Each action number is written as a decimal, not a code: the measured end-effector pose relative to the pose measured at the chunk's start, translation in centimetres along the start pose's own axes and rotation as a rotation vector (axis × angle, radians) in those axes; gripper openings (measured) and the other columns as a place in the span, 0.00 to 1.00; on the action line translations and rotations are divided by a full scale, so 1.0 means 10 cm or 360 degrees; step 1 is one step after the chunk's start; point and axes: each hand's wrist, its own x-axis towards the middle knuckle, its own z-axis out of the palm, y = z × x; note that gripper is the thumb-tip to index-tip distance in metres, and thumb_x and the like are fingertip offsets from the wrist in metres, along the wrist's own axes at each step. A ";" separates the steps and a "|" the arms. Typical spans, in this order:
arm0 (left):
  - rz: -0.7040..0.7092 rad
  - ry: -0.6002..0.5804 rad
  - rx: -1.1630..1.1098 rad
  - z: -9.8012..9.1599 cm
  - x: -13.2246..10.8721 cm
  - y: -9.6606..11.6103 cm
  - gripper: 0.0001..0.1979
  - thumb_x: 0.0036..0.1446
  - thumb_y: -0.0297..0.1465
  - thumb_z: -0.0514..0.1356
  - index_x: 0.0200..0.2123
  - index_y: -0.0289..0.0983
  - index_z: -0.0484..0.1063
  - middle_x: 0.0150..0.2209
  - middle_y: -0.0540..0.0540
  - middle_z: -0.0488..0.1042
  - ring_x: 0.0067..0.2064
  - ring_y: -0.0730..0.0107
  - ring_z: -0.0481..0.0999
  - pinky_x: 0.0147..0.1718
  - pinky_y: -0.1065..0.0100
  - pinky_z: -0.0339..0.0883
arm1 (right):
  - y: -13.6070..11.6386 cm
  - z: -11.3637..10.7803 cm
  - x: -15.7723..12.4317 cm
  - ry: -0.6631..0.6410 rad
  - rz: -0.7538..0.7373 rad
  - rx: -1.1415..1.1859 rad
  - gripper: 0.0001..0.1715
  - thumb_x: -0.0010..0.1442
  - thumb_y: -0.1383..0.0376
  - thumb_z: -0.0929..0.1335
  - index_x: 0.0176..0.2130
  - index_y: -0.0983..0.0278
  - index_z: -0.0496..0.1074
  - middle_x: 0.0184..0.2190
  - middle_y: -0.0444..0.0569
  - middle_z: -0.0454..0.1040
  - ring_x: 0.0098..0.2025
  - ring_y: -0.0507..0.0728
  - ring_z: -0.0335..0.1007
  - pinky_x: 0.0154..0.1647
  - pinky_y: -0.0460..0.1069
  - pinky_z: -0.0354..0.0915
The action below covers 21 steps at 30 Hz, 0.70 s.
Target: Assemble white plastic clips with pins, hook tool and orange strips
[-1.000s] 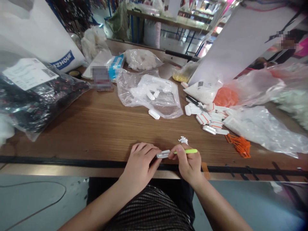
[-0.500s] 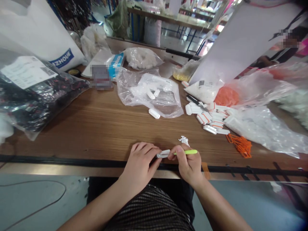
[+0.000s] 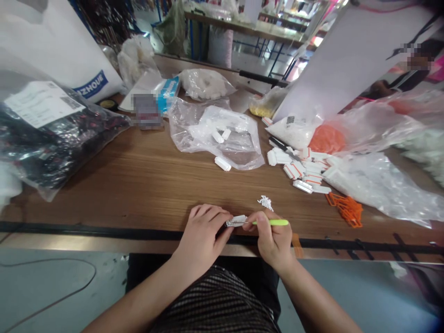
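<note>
At the near edge of a brown wood-grain table (image 3: 138, 185), a seated person works with both bare hands close together at lower centre. The left hand (image 3: 203, 229) is curled and clamped on one end of a short white toothed plastic strip (image 3: 236, 221), which sits just above the table's dark edge band. The right hand (image 3: 272, 233) pinches a slim lime-green plastic stick (image 3: 274, 222) between thumb and fingers, its thin tip reaching left toward the strip (whether they touch is too small to make out). Just above the hands, on the bare wood, lies a tiny heap of white plastic bits (image 3: 265, 202). To the right sits a loose pile of white blocks with orange stripes (image 3: 298, 171), near a tangle of orange plastic ties (image 3: 345, 209). At upper centre, a crumpled clear plastic bag (image 3: 215, 134) holds white pieces, and one white plastic piece (image 3: 222, 163) lies at its lower edge. A bulging clear bag of black, glittery goods (image 3: 45, 143) sits at the left.
</note>
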 end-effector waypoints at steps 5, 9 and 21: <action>-0.0014 -0.0002 0.0013 0.01 0.00 -0.01 0.06 0.67 0.30 0.62 0.46 0.41 0.74 0.45 0.48 0.79 0.49 0.57 0.75 0.49 0.51 0.61 | 0.02 0.01 0.00 -0.0044 -0.0009 -0.0030 0.20 0.72 0.63 0.62 0.32 0.62 0.76 0.25 0.45 0.78 0.27 0.51 0.75 0.32 0.45 0.69; -0.0011 -0.0002 0.0005 0.00 0.00 0.00 0.06 0.68 0.31 0.61 0.46 0.41 0.75 0.45 0.47 0.80 0.49 0.57 0.75 0.49 0.51 0.62 | 0.01 0.00 0.02 -0.0071 -0.0005 -0.0080 0.20 0.72 0.62 0.62 0.30 0.62 0.76 0.25 0.45 0.78 0.27 0.51 0.75 0.32 0.45 0.68; -0.0026 -0.0012 0.0011 -0.01 0.01 0.00 0.06 0.67 0.29 0.62 0.47 0.42 0.75 0.46 0.48 0.80 0.49 0.57 0.75 0.51 0.51 0.62 | 0.02 -0.01 -0.01 0.0025 0.0070 0.0055 0.24 0.73 0.60 0.61 0.29 0.62 0.76 0.24 0.45 0.77 0.26 0.51 0.74 0.30 0.45 0.69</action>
